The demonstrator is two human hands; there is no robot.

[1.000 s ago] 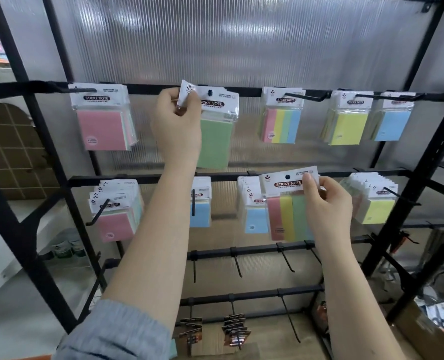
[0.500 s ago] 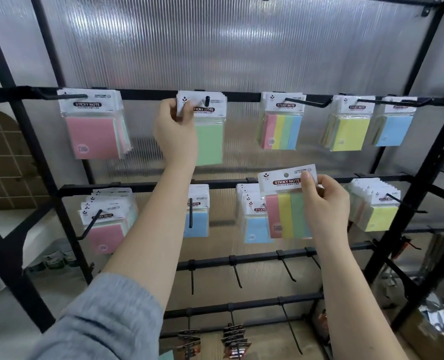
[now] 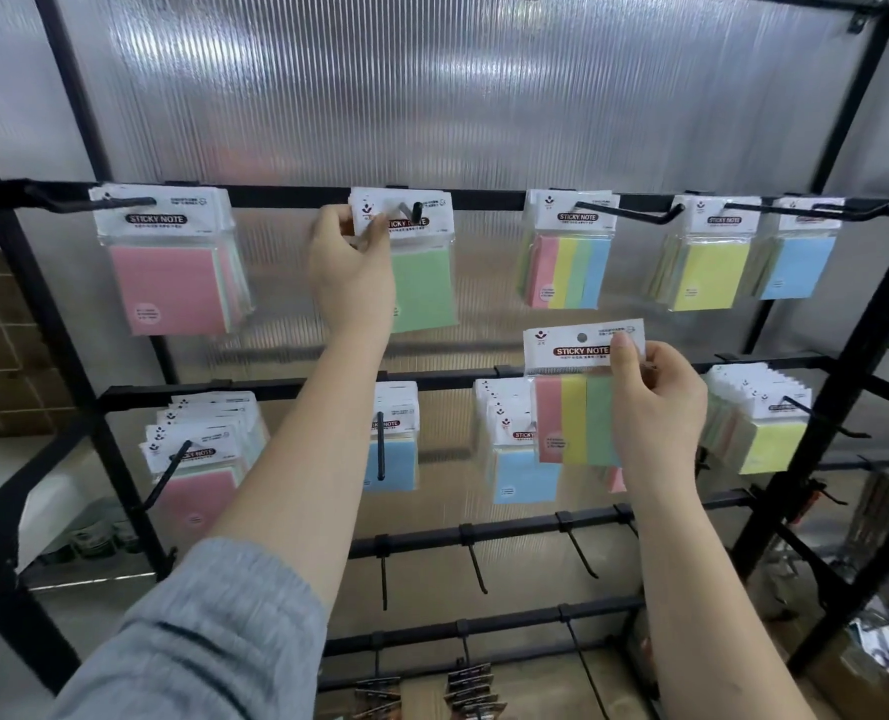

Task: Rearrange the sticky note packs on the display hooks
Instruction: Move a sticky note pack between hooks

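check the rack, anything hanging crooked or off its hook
One pack is off the hooks: the striped pink, yellow and green sticky note pack, pinched by the right hand in front of the middle rail. The green sticky note pack on the top rail hook is gripped at its header by the left hand. The rest hang normally.

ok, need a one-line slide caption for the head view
Left hand steadies a green pack on a top-row hook while right hand holds a striped pack off the rack.

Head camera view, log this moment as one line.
left hand: pinching green sticky note pack on top-row hook | right hand: holding striped multicolour sticky note pack off hooks
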